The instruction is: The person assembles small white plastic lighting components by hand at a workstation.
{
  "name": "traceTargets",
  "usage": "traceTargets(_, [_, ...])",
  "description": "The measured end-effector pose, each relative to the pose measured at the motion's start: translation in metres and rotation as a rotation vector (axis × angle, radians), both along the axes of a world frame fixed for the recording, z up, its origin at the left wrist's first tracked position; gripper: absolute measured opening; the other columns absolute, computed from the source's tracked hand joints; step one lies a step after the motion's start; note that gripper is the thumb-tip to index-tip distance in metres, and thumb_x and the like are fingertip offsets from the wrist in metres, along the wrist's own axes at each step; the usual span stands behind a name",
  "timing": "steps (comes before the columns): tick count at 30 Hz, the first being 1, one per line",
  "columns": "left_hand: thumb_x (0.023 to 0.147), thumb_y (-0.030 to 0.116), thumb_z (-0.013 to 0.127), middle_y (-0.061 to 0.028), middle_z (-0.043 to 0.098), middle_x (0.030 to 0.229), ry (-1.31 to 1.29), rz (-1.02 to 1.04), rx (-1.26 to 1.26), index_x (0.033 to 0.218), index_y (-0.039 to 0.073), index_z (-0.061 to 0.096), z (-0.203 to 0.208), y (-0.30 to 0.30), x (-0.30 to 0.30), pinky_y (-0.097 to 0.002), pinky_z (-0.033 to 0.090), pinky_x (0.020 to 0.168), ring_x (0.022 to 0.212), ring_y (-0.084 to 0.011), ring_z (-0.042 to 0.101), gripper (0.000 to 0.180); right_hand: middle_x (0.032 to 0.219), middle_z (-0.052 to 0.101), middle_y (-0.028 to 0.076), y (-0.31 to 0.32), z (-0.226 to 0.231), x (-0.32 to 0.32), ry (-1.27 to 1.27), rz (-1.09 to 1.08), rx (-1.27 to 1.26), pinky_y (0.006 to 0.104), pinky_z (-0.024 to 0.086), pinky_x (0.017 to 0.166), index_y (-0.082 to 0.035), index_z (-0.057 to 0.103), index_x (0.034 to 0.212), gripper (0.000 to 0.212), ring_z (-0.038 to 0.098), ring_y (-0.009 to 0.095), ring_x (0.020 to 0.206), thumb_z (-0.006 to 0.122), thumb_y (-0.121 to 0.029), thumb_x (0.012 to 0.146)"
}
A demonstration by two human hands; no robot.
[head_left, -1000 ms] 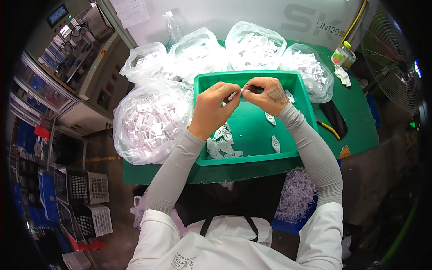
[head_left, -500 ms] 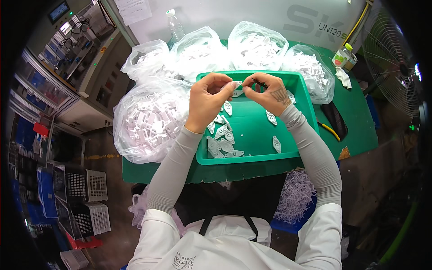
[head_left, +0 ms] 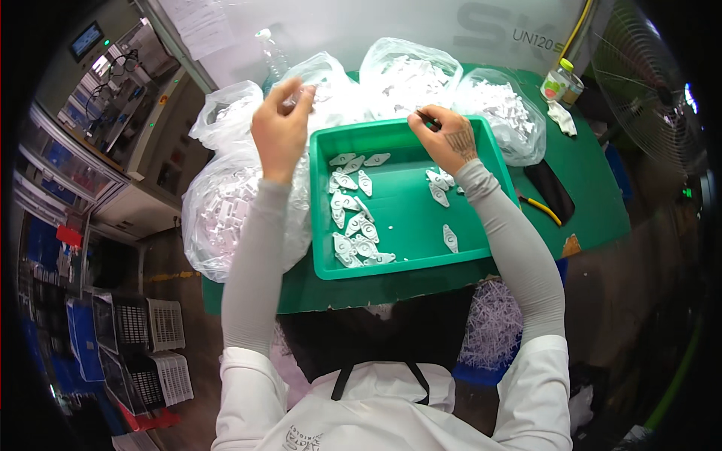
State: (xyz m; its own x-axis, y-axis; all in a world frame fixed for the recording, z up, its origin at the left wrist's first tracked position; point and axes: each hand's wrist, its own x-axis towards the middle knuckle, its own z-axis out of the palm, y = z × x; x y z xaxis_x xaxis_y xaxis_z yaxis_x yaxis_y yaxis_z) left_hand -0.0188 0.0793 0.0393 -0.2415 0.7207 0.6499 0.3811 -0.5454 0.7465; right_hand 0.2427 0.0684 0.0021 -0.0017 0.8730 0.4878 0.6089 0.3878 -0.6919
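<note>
My left hand [head_left: 281, 129] is raised past the left rim of a green tray [head_left: 320, 218], in front of a clear bag of white plastic parts [head_left: 326, 89]. Its thumb and fingers stand apart, slightly blurred, and I make out nothing held. Over the tray's far right part, my right hand [head_left: 449, 141] is closed around a small dark tool [head_left: 429, 119], mostly hidden by the fingers. Flat white diamond-shaped plastic pieces [head_left: 346, 201] lie along the tray's left side. A few more such pieces [head_left: 438, 188] rest at its right, near my right wrist.
Several clear bags of white parts [head_left: 410, 79] line the back of the green table. A large bag [head_left: 229, 218] stands left of the tray. Yellow-handled pliers [head_left: 543, 210] and a black pouch [head_left: 550, 192] lie at right. Bottles [head_left: 556, 81] and a fan [head_left: 654, 98] stand beyond.
My left hand has moved left and up, away from my right hand and out over the bags. My right hand remains above the tray, with the dark tool still in it.
</note>
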Motion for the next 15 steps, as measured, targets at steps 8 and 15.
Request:
traceTargets(8, [0.085,0.007,0.07,-0.0108,0.074,0.097,0.844,-0.393,-0.003,0.103,0.008,0.073,-0.029,-0.032,0.075,-0.0398,0.057,0.072,0.077,-0.0284,0.071,0.019,0.084,0.074,0.008,0.005,-0.003,0.006,0.052,-0.105,-0.001,0.036,0.055,0.077,-0.008,0.075,0.092,0.027,0.071,0.025,0.077,0.068,-0.033,0.087])
traceTargets(15, [0.081,0.004,0.069,-0.0145,0.066,0.117,1.13,-0.726,0.032,0.11,0.009,0.071,-0.066,-0.054,0.108,-0.0434,0.053,0.091,0.111,-0.0361,0.062,0.029,0.081,0.073,0.008,0.0,-0.003,0.011,0.11,-0.126,-0.051,0.0355,0.054,0.077,-0.007,0.075,0.091,0.029,0.07,0.025,0.077,0.069,-0.034,0.086])
